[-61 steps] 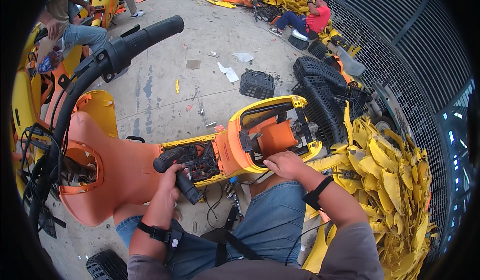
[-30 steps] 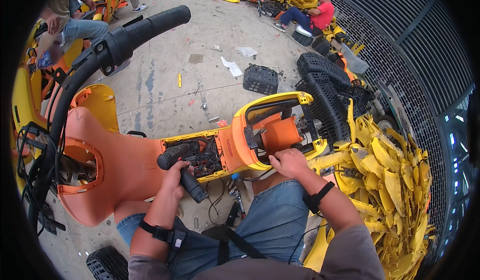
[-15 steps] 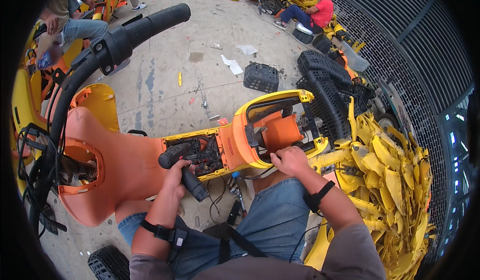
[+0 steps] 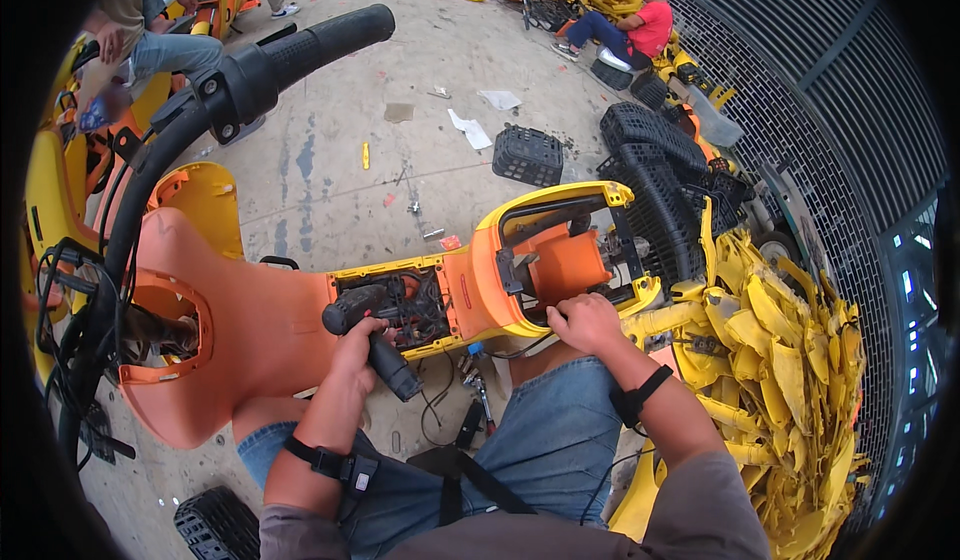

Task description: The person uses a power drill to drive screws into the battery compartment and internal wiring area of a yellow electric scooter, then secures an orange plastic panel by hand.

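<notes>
In my left hand (image 4: pixel 354 356) is a black cordless drill (image 4: pixel 396 368). My fingers wrap its grip; its head lies over the open compartment (image 4: pixel 420 305) of an orange and yellow scooter body (image 4: pixel 265 320). Dark wires and parts crowd that compartment. Farther right, my right hand (image 4: pixel 588 322) is closed over the near edge of the yellow frame (image 4: pixel 640 295), which rings a wide opening. An orange box-shaped part (image 4: pixel 565 265) sits inside this opening. The fingertips of my right hand are partly hidden.
Black handlebars (image 4: pixel 330 45) with cables rise at the left. A tall heap of yellow plastic pieces (image 4: pixel 780 360) stands at my right. Black baskets (image 4: pixel 527 154) and paper scraps (image 4: pixel 470 128) lie on the floor beyond. Tools (image 4: pixel 480 390) lie between my legs. Other people sit farther off.
The view has shifted slightly, so the scene sits a little farther right. Both hands keep their places on the drill and the frame.
</notes>
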`<state>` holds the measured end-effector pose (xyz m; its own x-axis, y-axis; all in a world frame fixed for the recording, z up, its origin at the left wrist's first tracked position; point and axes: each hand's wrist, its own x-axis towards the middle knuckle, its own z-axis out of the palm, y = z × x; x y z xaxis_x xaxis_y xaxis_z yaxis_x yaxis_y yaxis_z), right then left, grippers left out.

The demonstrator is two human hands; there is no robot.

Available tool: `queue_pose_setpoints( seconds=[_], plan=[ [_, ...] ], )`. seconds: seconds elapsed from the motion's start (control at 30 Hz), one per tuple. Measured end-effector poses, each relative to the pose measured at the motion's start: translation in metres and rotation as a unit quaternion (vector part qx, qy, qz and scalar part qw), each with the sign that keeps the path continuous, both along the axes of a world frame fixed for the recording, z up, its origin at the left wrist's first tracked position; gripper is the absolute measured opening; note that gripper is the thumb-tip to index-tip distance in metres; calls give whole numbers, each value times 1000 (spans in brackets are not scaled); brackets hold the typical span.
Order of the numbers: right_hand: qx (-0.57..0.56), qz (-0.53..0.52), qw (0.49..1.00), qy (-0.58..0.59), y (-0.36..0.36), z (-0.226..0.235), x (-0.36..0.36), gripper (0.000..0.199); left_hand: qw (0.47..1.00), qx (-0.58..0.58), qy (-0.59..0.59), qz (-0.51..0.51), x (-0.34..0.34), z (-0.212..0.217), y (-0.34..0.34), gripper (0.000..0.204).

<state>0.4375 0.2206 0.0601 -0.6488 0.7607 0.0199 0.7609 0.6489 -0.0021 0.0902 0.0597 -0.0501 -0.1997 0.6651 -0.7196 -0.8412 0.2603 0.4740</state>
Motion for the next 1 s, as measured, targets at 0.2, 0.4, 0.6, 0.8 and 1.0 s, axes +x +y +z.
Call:
queue_pose_setpoints(
  seconds=[0.2, 0.4, 0.6, 0.8, 1.0],
  plan=[
    [2, -4, 1000, 0, -1, 0, 3, 44, 1000, -5, 10, 11, 8, 17, 1, 31],
    [-1, -9, 1000, -13, -1, 3, 2, 44, 999, -7, 2, 32, 11, 25, 1, 22],
    [-10, -10, 1000, -10, 0, 1, 1, 45, 999, -21, 10, 25, 12, 33, 1, 20],
    [-10, -4, 1000, -4, 0, 0, 2, 44, 999, -20, 9, 26, 12, 30, 2, 24],
    [-5, -6, 1000, -1, -4, 1, 0, 43, 999, -22, -8, 28, 10, 25, 1, 24]
  ],
)
